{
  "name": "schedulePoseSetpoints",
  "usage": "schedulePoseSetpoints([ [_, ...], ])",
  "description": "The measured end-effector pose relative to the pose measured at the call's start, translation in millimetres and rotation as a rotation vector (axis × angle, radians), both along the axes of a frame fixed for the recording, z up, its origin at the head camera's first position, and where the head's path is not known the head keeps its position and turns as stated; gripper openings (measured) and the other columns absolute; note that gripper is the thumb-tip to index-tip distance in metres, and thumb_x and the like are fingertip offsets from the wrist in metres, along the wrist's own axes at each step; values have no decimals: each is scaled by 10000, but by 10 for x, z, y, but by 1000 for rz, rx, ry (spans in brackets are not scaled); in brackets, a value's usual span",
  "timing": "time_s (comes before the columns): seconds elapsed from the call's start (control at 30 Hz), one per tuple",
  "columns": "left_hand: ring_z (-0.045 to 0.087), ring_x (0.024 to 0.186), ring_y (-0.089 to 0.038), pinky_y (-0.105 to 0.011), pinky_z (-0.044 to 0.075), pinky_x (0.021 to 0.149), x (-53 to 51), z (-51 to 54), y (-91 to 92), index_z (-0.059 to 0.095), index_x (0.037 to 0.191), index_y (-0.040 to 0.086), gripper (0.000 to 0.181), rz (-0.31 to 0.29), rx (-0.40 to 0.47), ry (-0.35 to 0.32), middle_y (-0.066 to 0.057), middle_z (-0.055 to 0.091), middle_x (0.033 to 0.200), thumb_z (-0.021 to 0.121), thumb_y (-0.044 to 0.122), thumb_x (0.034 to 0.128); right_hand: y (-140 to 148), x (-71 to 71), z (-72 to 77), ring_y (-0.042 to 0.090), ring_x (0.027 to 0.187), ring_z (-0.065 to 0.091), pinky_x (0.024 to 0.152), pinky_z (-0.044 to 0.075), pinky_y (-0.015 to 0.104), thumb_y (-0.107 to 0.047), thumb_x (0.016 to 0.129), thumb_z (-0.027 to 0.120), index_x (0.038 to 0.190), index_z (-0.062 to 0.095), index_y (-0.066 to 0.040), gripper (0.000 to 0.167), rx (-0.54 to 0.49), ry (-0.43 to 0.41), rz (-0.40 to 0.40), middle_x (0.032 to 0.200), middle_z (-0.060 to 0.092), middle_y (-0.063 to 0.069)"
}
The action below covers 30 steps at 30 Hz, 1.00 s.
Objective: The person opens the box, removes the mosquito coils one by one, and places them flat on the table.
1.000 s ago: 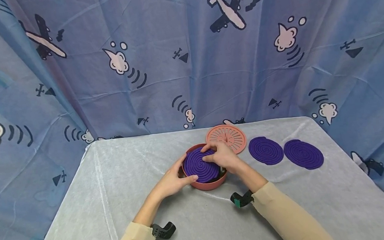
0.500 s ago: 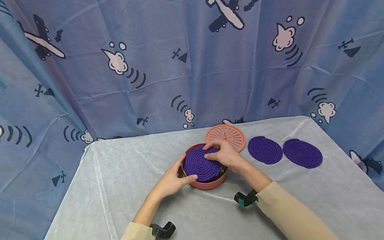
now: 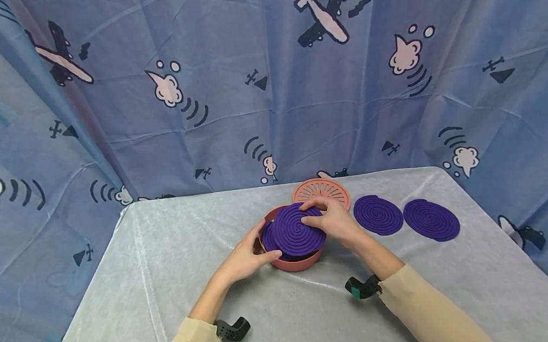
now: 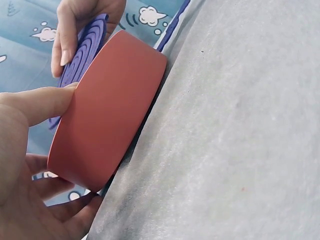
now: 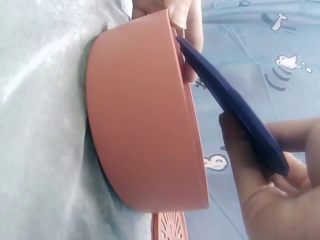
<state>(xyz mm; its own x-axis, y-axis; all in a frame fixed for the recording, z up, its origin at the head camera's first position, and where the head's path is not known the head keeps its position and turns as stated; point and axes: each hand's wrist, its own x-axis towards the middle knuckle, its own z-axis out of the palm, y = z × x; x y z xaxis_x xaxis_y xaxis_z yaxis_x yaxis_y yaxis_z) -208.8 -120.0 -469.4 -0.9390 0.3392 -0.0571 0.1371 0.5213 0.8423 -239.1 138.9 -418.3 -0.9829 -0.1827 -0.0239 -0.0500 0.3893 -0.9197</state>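
The right grip (image 3: pixel 335 221) is pinching the far right part of a purple coiled disc (image 3: pixel 299 231), its thumb and fingers parting only as far as the disc's thickness needs. From there the disc is reaching left and near, over the mouth of a terracotta bowl (image 3: pixel 297 265). Being round, it is offering no long axis; its flat face is leaning, the right side standing higher and the left edge sitting low by the rim.

The left grip (image 3: pixel 244 256) is holding the bowl by its left side, fingers bending round the wall. Its thumb is lying close to the disc, whether touching I cannot tell; the right is the nearer grip.

Another purple coil (image 3: pixel 268 238) is showing beneath, inside the bowl. On the tabletop (image 3: pixel 200 226) a slotted coral disc (image 3: pixel 322 189) is lying beyond, and two more purple discs, one nearer the bowl (image 3: pixel 378 214) and one farther right (image 3: pixel 431 219), are lying flat. Nothing is bearing readable writing, labels or brands.
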Motion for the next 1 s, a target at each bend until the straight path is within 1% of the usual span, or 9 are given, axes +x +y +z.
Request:
schedulePoseSetpoints([
  [0.1,428,1415,-335,-527,376,1127,4,8,-2,267,1625,160,974,-5,-2,4,-125,352,1617,780,492,866,59,28,24,364,1305,505,945,509,409,-108,919,754,1177,706,-60,266,-17,-9,2,1412,571,159],
  [0.3,442,1403,-329,-516,377,1129,7,11,0,275,1623,160,958,-3,10,10,-128,358,1614,779,478,872,173,71,52,359,1385,437,1004,463,422,-110,923,753,1186,697,-37,279,-17,15,9,1469,525,187],
  [0.4,472,1372,-326,-517,394,1113,6,0,-4,279,1622,158,955,-6,7,18,-135,362,1609,775,484,874,235,90,48,358,1335,487,951,495,392,-111,922,755,1192,694,-36,287,-18,26,8,1441,547,191],
  [0.53,482,1364,-320,-513,401,1108,8,-8,-7,276,1623,162,957,-6,-3,25,-129,360,1612,768,499,874,336,133,46,336,1219,556,805,533,301,-101,922,755,1199,692,-40,291,-28,35,6,1415,569,180],
  [0.6,473,1373,-314,-505,393,1117,11,-6,-4,276,1624,170,960,-1,-2,19,-119,357,1615,773,497,870,392,158,45,322,1196,554,787,522,289,-108,923,756,1203,693,-41,294,-21,47,6,1394,585,174],
  [0.67,475,1369,-317,-508,394,1116,14,-3,-3,277,1623,165,957,0,4,19,-127,364,1610,775,487,871,452,182,46,311,1182,552,810,512,307,-128,925,759,1207,694,-49,300,-5,59,0,1360,608,167],
  [0.8,488,1356,-322,-511,401,1111,15,-2,2,272,1624,165,955,1,3,14,-139,369,1605,773,478,875,576,224,38,311,1257,525,913,478,345,-165,932,759,1213,692,-52,310,13,72,-8,1357,611,160],
  [0.9,473,1374,-317,-504,393,1120,15,1,7,269,1625,175,956,7,1,5,-132,368,1606,772,482,873,662,253,27,304,1267,526,927,474,304,-185,933,761,1215,692,-57,317,29,74,-17,1344,619,155],
  [1.0,456,1390,-312,-503,384,1128,14,0,11,268,1626,174,958,9,5,4,-131,370,1605,774,477,872,743,290,20,293,1236,543,883,487,247,-197,928,769,1220,693,-63,331,44,73,-30,1326,626,150],
])
